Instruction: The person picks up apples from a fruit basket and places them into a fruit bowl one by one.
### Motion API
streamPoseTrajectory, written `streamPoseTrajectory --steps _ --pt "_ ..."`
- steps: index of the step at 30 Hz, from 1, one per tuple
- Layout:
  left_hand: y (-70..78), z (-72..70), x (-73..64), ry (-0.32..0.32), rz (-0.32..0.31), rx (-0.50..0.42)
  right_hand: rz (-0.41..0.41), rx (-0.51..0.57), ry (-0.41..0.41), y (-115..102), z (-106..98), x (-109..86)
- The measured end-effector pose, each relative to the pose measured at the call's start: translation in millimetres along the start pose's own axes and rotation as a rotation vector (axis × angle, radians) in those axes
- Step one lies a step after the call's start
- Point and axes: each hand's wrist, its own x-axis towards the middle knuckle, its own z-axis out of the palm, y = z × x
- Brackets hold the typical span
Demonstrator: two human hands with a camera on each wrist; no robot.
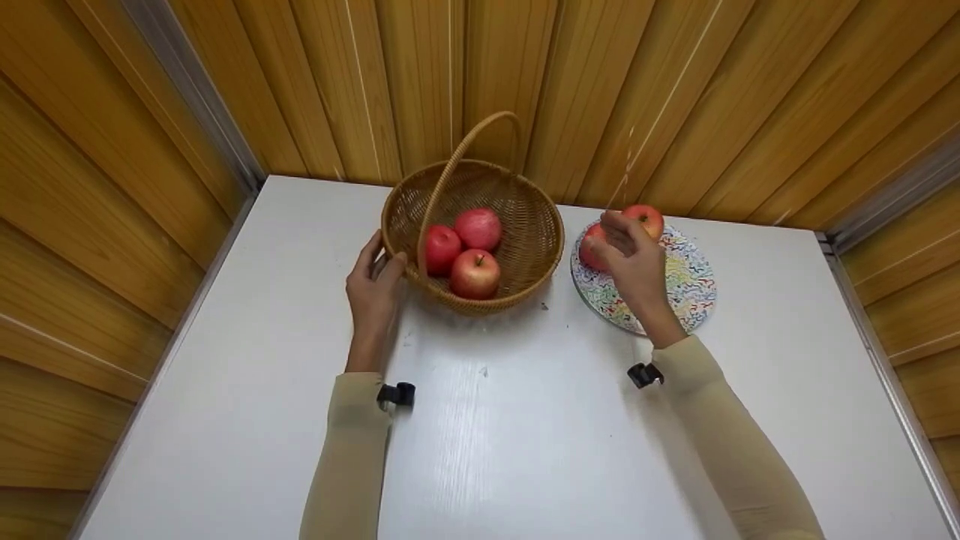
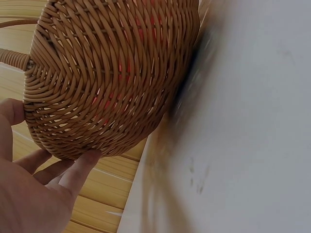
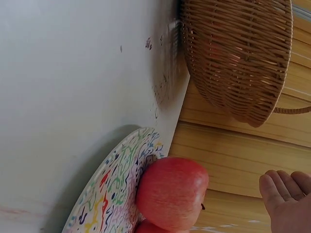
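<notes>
Three red apples (image 1: pixel 475 274) lie inside a brown wicker basket (image 1: pixel 525 277) with an arched handle. My left hand (image 1: pixel 373 294) holds the basket's left side, thumb near the rim and fingers against the outer weave, as the left wrist view shows (image 2: pixel 43 194). On a round plate (image 1: pixel 688 281) with colourful squiggles sit two more red apples, one at the back (image 1: pixel 643 220) and one partly behind my right hand (image 1: pixel 637 274). That hand hovers over the plate, fingers together and slightly bent. In the right wrist view it is apart from the nearer apple (image 3: pixel 172 191), holding nothing.
Basket and plate stand side by side near the back edge of a white table (image 1: pixel 495 442). Wood-patterned panels (image 1: pixel 420 90) rise behind and on both sides, with metal framing at the corners. Black clips (image 1: pixel 397 394) are at both sleeve cuffs.
</notes>
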Motion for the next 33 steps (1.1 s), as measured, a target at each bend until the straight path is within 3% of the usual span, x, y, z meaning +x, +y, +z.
streamPoseTrajectory --steps 10,18,25,33 --pt "1.5 1.5 -0.1 -0.001 -0.003 -0.002 -0.063 -0.031 -0.077 -23 28 -6.2" --pt "-22.6 0.0 10.9 0.004 0.017 0.029 -0.113 -0.008 -0.197 -26 46 -12.2" --pt "-28.7 1.5 13.5 0.014 0.009 0.043 -0.119 -0.007 -0.27 -25 58 -13.7" --pt "-28.7 2.5 11.4 -0.005 0.036 0.032 -0.143 -0.14 -0.346 -28 72 -16.3"
